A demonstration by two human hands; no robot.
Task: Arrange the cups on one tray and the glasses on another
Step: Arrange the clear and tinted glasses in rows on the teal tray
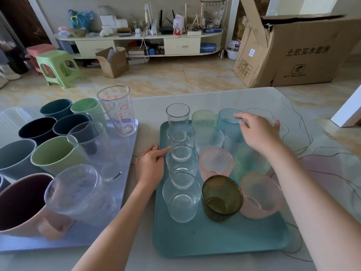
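Observation:
A teal tray (pixel 205 243) on the right holds a column of clear glasses (pixel 181 198), pink (pixel 216 163), green (pixel 204 119) and blue (pixel 228 118) textured glasses, and a dark olive glass (pixel 221 197). A lavender tray (pixel 125 173) on the left carries several coloured cups (pixel 56 155), a pink mug (pixel 23 204) and tall clear tumblers (pixel 93 145), one with red cartoon print (pixel 119 110). My left hand (pixel 151 166) rests on the teal tray's left rim, fingertips touching a clear glass. My right hand (pixel 257 132) hovers over the blue glass at the tray's far side, fingers apart, holding nothing.
The trays sit on a pale marble-pattern table (pixel 312 173). Beyond it are a large cardboard box (pixel 297 55), a small open box (pixel 113 63), green (pixel 58 67) and pink stools, and a cluttered low cabinet (pixel 140 40).

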